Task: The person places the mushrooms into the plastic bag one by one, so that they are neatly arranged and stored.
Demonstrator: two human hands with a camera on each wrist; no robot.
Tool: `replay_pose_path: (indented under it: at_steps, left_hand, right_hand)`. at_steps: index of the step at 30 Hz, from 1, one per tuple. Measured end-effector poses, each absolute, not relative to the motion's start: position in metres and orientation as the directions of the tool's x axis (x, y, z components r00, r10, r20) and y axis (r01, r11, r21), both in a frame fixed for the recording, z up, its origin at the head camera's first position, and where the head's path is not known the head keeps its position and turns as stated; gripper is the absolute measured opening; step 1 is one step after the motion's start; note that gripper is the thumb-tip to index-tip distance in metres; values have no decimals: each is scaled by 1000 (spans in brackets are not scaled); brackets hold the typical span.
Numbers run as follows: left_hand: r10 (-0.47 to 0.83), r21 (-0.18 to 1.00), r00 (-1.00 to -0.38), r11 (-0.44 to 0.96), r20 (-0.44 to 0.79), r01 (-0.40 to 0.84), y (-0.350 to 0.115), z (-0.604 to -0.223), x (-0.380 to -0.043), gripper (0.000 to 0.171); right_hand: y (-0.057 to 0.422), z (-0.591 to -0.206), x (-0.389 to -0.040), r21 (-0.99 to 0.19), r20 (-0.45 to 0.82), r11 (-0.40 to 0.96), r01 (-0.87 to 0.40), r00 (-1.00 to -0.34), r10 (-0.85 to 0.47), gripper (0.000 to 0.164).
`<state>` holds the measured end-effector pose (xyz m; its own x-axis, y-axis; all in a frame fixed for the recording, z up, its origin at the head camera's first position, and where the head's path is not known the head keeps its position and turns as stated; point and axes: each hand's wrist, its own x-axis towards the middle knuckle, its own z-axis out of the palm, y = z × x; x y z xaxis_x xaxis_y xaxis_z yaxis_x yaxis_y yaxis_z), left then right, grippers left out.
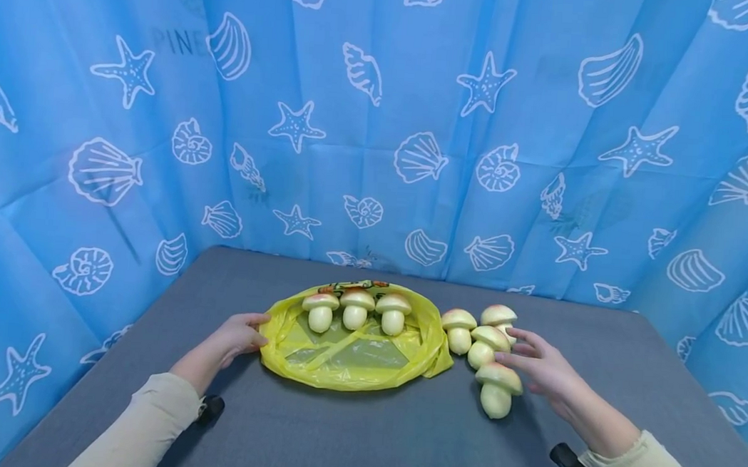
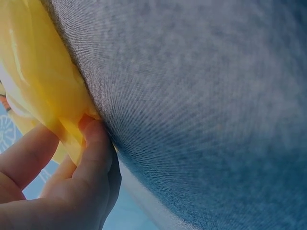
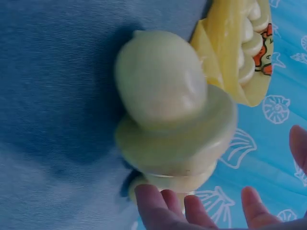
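A yellow plastic bag (image 1: 352, 378) lies with its mouth open toward me, and three toy mushrooms (image 1: 356, 309) with pale stems and reddish-topped caps sit inside along its back. At the bag's left rim, my left hand (image 1: 242, 336) pinches the plastic between thumb and fingers, as the left wrist view shows on the yellow film (image 2: 41, 72). Several more mushrooms cluster right of the bag, the nearest mushroom (image 1: 498, 390) standing in front. Beside them is my right hand (image 1: 542, 365), its fingers (image 3: 153, 206) spread and fingertips close to the rear mushrooms (image 1: 499, 316).
A grey cloth-covered table (image 1: 336, 438) carries everything. Behind it and along both sides hangs a blue curtain (image 1: 381, 120) printed with white shells and starfish. Dark wrist devices (image 1: 572, 463) sit under both forearms, near the tabletop.
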<state>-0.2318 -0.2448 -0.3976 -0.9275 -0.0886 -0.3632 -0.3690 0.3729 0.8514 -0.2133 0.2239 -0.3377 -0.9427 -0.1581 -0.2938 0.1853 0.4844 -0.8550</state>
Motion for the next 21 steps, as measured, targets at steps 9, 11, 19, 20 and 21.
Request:
replay_pose_path:
  at_steps: [9, 11, 19, 20, 21]
  left_hand:
    - [-91, 853, -923, 357, -374, -381, -244, -396, -232, 57]
    - [-96, 852, -922, 357, -375, -384, -243, -396, -232, 57]
    - [-89, 853, -923, 358, -374, -380, -243, -394, -232, 57]
    - [-88, 853, -924, 361, -372, -377, -243, -394, -232, 57]
    - [-90, 852, -924, 361, -372, -378, -242, -394, -232, 57]
  right_hand:
    - [232, -352, -211, -834, -360, 501, 232, -916, -175, 78]
    - [233, -354, -211, -834, -361, 501, 232, -915, -178, 78]
    - [236, -363, -207, -828, -388, 496, 260, -905, -173, 80]
    - [236, -364, -208, -827, -391, 496, 263, -904, -173, 80]
    - [236, -365, -208, -826, -394, 497, 266, -903, -171, 80]
